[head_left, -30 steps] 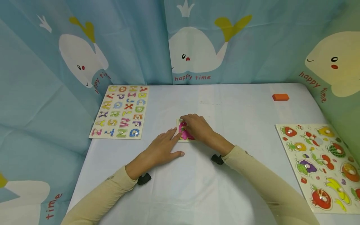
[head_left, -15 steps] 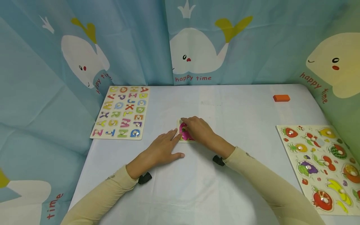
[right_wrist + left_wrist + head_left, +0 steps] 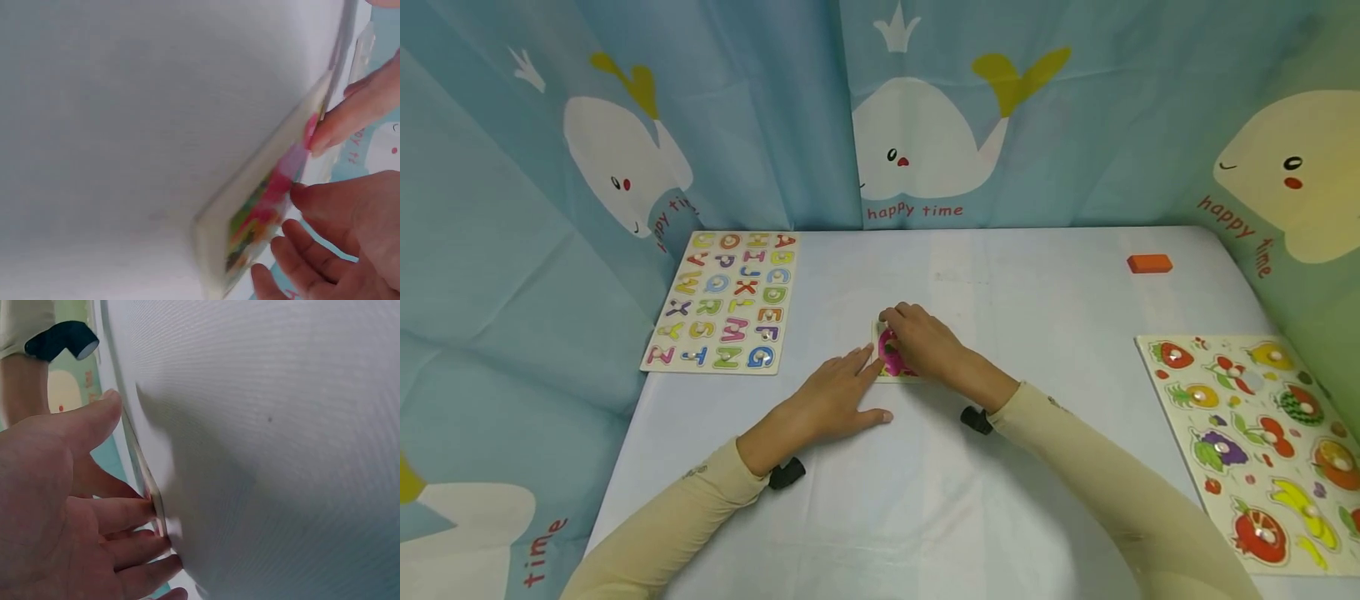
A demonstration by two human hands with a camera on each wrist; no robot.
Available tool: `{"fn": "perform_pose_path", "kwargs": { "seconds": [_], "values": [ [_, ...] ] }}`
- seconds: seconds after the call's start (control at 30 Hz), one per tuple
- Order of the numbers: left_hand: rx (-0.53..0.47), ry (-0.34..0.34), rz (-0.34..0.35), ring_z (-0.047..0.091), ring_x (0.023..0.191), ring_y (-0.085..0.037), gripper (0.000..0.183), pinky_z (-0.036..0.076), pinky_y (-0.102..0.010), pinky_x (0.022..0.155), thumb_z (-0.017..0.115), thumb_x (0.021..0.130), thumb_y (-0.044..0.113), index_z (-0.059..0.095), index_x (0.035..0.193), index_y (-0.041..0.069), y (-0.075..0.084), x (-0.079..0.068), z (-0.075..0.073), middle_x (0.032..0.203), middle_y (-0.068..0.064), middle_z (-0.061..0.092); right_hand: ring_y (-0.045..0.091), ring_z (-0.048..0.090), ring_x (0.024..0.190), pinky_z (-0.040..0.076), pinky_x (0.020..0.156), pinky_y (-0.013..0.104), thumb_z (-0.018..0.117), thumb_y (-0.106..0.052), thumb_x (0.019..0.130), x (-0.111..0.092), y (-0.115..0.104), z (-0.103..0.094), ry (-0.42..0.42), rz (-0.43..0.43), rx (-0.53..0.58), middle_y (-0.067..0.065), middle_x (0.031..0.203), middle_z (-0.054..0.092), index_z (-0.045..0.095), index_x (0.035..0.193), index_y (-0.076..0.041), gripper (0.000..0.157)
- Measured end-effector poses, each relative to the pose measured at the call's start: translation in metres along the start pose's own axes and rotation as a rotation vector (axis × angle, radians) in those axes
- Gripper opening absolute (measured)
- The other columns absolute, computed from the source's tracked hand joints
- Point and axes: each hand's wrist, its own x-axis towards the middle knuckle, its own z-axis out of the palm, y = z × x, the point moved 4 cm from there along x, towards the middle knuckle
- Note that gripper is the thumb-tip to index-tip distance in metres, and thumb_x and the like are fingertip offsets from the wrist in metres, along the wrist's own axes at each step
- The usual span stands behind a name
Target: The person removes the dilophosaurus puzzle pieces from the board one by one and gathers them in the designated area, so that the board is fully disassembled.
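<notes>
A small light board (image 3: 910,379) with a pink picture (image 3: 891,360) lies mid-table, partly covered by my right hand. My left hand (image 3: 831,392) rests at its left side, fingers extended and thumb spread. In the left wrist view, fingertips (image 3: 150,509) of that hand touch the board's edge (image 3: 156,499). My right hand (image 3: 925,337) is over the board with bent fingers. The right wrist view shows its thumb tip (image 3: 302,195) at the pink and multicoloured picture (image 3: 275,187), the other fingertips close by. Whether it pinches a piece is hidden.
An alphabet puzzle board (image 3: 718,304) lies at the back left of the white table (image 3: 865,517). A fruit puzzle board (image 3: 1255,450) lies on the right. An orange block (image 3: 1149,264) sits at the back right. Printed curtains (image 3: 760,108) enclose the table.
My right hand shifts very slightly over the board, its wrist and forearm moving a little left. My left hand and the board keep their places.
</notes>
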Motion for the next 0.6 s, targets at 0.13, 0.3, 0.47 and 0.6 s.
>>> {"fn": "perform_pose_path", "kwargs": {
  "seconds": [0.13, 0.3, 0.47, 0.6],
  "values": [
    [-0.008, 0.003, 0.003, 0.03, 0.159, -0.036, 0.089, 0.031, -0.053, 0.127, 0.066, 0.099, 0.06, 0.037, 0.164, 0.005, -0.0001, 0.0008, 0.0008, 0.172, -0.019, 0.028, 0.031, 0.06, 0.116, 0.061, 0.09, 0.044, 0.072, -0.01, 0.101, 0.0033, -0.0008, -0.0011, -0.081, 0.021, -0.026, 0.016, 0.13, 0.062, 0.057, 0.141, -0.002, 0.043],
    [-0.011, -0.002, 0.003, 0.03, 0.159, -0.036, 0.089, 0.03, -0.053, 0.127, 0.066, 0.099, 0.06, 0.037, 0.164, 0.005, 0.0007, 0.0002, 0.0013, 0.173, -0.019, 0.027, 0.032, 0.058, 0.119, 0.06, 0.09, 0.048, 0.07, -0.011, 0.101, 0.0068, -0.0006, 0.0001, -0.149, 0.054, -0.038, 0.016, 0.132, 0.06, 0.055, 0.143, -0.003, 0.045],
    [-0.004, 0.005, 0.006, 0.03, 0.159, -0.036, 0.089, 0.031, -0.053, 0.127, 0.066, 0.099, 0.059, 0.037, 0.164, 0.005, 0.0012, 0.0003, 0.0011, 0.172, -0.02, 0.027, 0.034, 0.055, 0.123, 0.058, 0.093, 0.054, 0.068, -0.011, 0.103, 0.0076, -0.0007, 0.0022, -0.189, 0.082, -0.021, 0.017, 0.134, 0.058, 0.055, 0.143, -0.002, 0.043],
    [0.008, 0.006, 0.008, 0.031, 0.159, -0.036, 0.09, 0.032, -0.053, 0.126, 0.066, 0.099, 0.059, 0.037, 0.164, 0.005, 0.0004, 0.0003, 0.0014, 0.172, -0.02, 0.027, 0.034, 0.055, 0.124, 0.058, 0.096, 0.054, 0.067, -0.01, 0.103, 0.0079, 0.0006, 0.0024, -0.167, 0.096, 0.009, 0.017, 0.138, 0.057, 0.054, 0.143, -0.003, 0.043]
  ]
}}
